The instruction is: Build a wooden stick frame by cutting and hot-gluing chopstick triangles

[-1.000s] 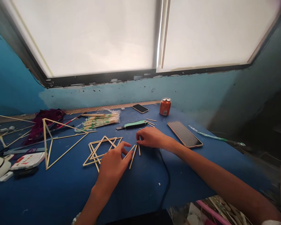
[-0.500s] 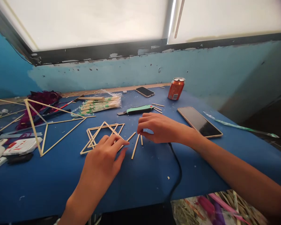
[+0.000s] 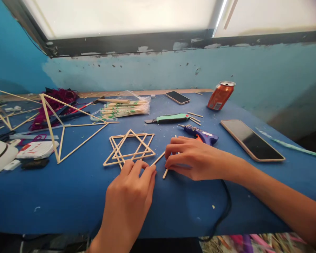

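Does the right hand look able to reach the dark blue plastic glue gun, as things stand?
Probably yes: the right hand is just in front of the glue gun, with nothing visible between them, though it seems busy with a thin wooden stick.

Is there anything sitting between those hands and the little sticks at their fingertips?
Nothing visible. The left hand has its fingertips at one stick, and the right hand curls over another stick. The glue gun lies just beyond the right hand, not between it and that stick.
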A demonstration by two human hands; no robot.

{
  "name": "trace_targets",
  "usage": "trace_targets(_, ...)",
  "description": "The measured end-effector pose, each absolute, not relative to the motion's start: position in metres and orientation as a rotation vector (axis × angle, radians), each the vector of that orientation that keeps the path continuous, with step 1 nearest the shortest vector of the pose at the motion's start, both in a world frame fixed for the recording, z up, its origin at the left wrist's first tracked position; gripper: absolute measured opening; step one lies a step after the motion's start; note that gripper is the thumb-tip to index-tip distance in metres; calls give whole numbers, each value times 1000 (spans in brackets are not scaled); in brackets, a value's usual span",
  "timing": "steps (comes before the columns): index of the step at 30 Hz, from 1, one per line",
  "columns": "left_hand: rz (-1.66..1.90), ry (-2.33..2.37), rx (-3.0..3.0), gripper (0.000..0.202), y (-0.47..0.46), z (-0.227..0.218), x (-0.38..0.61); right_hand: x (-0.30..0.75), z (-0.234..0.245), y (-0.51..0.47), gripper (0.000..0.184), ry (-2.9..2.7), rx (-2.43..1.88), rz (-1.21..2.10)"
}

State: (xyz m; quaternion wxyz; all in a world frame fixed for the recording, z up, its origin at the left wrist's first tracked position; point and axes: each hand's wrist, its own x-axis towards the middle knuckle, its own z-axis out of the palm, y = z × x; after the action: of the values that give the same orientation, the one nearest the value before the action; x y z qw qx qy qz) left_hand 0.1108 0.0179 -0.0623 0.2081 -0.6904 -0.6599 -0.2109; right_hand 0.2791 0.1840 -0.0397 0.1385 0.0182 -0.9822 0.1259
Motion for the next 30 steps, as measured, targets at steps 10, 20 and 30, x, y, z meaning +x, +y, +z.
trace_targets(10,-617,-1867,-1925,15,25,-65,114,280,-39,183,13,-2833,11,401)
trace_targets(20,-960,-1816,-2073,18,18,-65,110,276,-39,179,15,-2813,47,389)
trace_targets(30,-872,-1744,-2215,17,14,-64,86,277,-38,170,16,-2822,83,432)
